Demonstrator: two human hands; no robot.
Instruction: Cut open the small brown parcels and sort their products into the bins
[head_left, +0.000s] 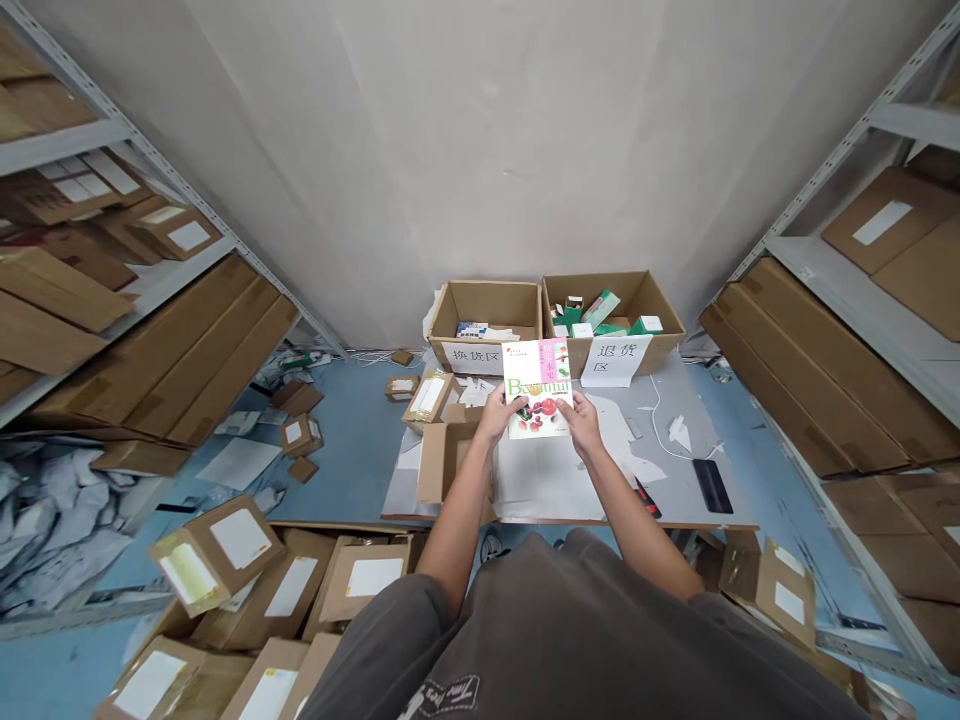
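A book (537,390) with fruit pictures and a pink strip on its cover is held up in front of me, above the table. My left hand (498,412) grips its lower left edge, thumb over the cover. On the lower right edge, my right hand (581,420) is closed in the same way. Just left of my left forearm stands an opened cardboard box (433,465). Behind the book are two cartons with paper signs: the left carton (491,298) holds some flat packs, the right carton (652,295) several green and white boxes.
On the table (540,485) lie a black phone (712,486), a red and black cutter (648,498), a white cable and small taped parcels (433,396). Labelled parcels (217,555) are heaped at lower left. Loaded shelves (885,262) flank both sides; a wall rises behind.
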